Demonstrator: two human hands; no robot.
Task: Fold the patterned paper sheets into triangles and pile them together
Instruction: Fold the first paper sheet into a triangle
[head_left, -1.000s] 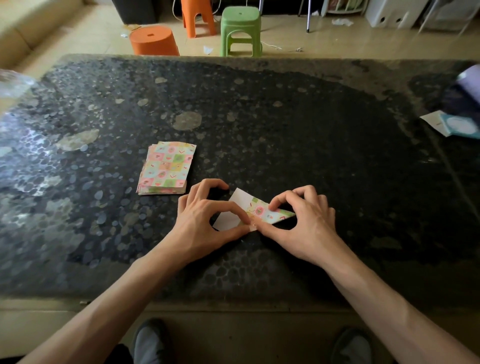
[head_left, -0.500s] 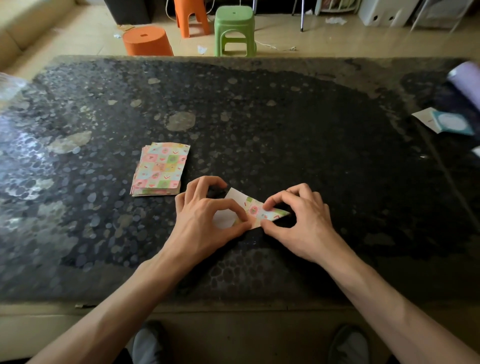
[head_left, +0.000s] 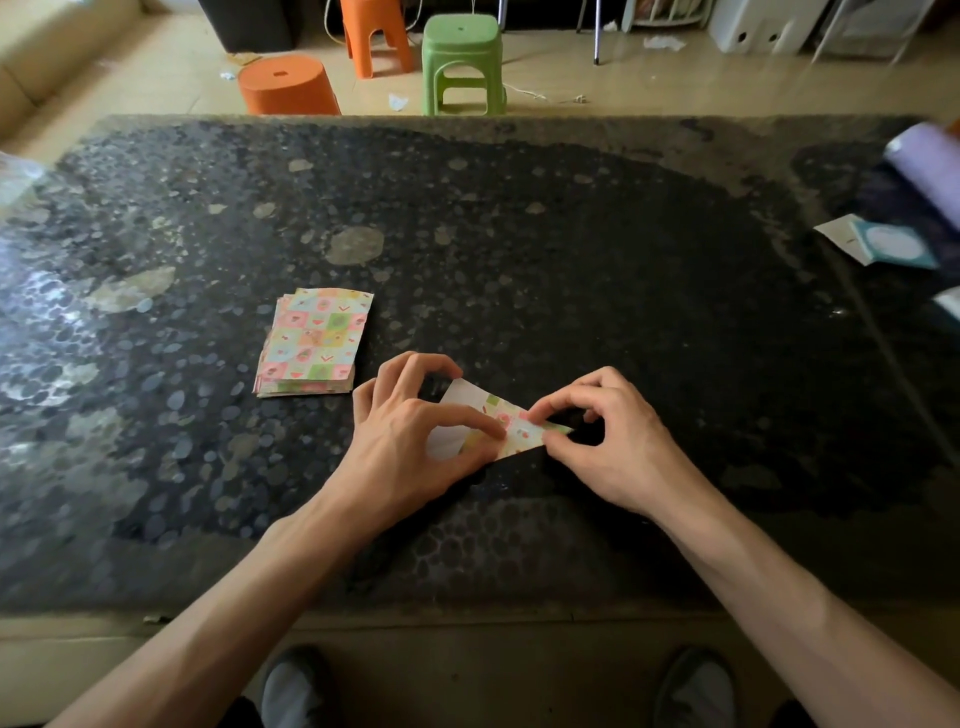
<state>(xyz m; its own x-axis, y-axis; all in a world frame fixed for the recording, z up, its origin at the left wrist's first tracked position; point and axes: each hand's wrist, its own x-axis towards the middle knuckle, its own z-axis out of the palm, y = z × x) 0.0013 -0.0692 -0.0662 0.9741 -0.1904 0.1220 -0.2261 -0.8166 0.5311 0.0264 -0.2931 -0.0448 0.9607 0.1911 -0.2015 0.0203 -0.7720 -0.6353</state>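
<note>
A partly folded patterned paper sheet (head_left: 511, 423) lies on the dark stone table (head_left: 571, 270), its white back showing at the left and a patterned flap folded over at the right. My left hand (head_left: 410, 441) pinches its left part with curled forefinger and thumb. My right hand (head_left: 613, 441) pinches the pointed right tip. A stack of patterned paper sheets (head_left: 314, 343) sits to the left, just beyond my left hand.
A teal-and-white packet (head_left: 883, 244) and a lilac roll (head_left: 930, 166) lie at the table's right edge. Beyond the far edge stand an orange tub (head_left: 288, 85), an orange stool (head_left: 376, 36) and a green stool (head_left: 462, 62). My shoes (head_left: 296, 686) show below the table's near edge.
My left forefinger has slid rightward along the patterned flap, which covers more of the white back. Both hands keep hold of the sheet.
</note>
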